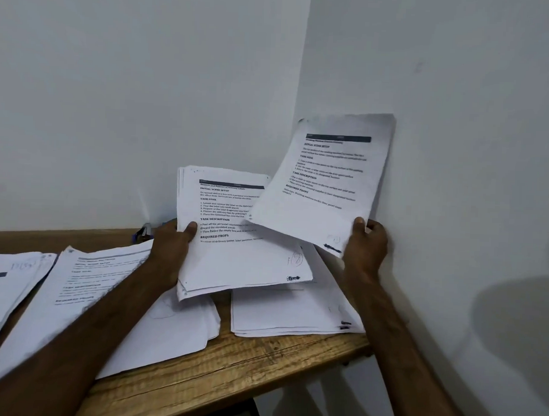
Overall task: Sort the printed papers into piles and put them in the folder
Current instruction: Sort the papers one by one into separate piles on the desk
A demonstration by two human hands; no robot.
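Centre of the frame: the left hand (172, 251) grips a thin stack of printed papers (234, 259) by its left edge, with the thumb on the printed face and the fingers hidden behind. The right hand (365, 242) pinches a single sheet (327, 178) at its lower right corner, thumb in front, and holds it tilted up close to the white wall (115, 109). Both are held above the wooden table (245, 371), which bears a centre-right pile (294, 314), a middle pile (169, 328) partly under the left forearm, and a left-edge pile (9, 285) cut off by the frame. Handling, as judged: the single sheet is light and limp and will bow from a corner hold, so a grip along one edge, or support from beneath, would keep it flat. The stack is stiffer, yet its leaves may fan or slip, as its offset lower edges suggest. No folder is in view. A small dark object (143, 232) behind the left hand, possibly a stapler, is too obscured to identify.
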